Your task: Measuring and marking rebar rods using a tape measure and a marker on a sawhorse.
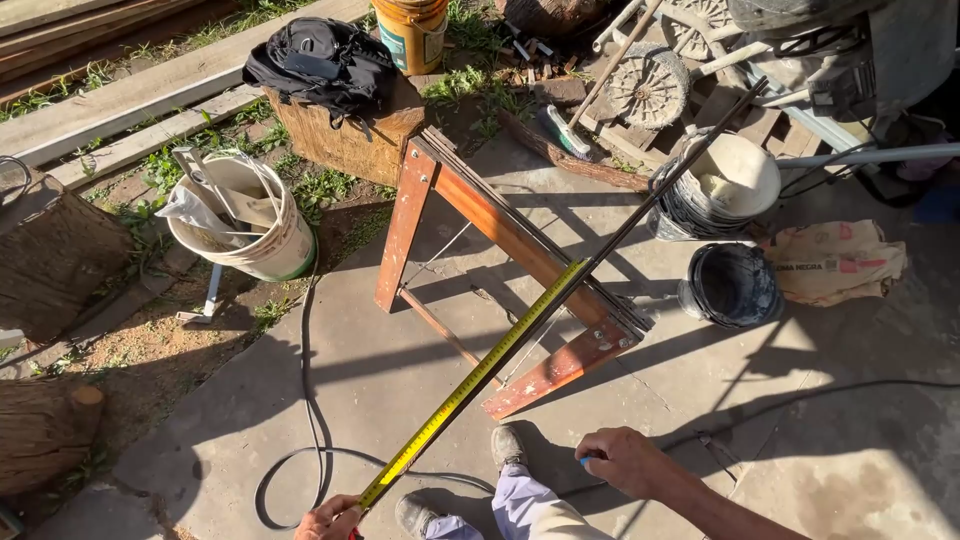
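bare forearms, pale trousers (525, 510), grey worn shoes (507, 445)

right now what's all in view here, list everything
tape measure: 1, yellow, stretched along the rod
rod: 1, dark, lying across the sawhorse
sawhorse: 1, red-brown, on the concrete
buckets: 4, white by the grass, white and black at right, yellow at top
backpack: 1, black, on a wood block
cable: 1, black, on the concrete
sack: 1, tan, right
left hand: holds the tape's near end
right hand: holds something blue beside the rod
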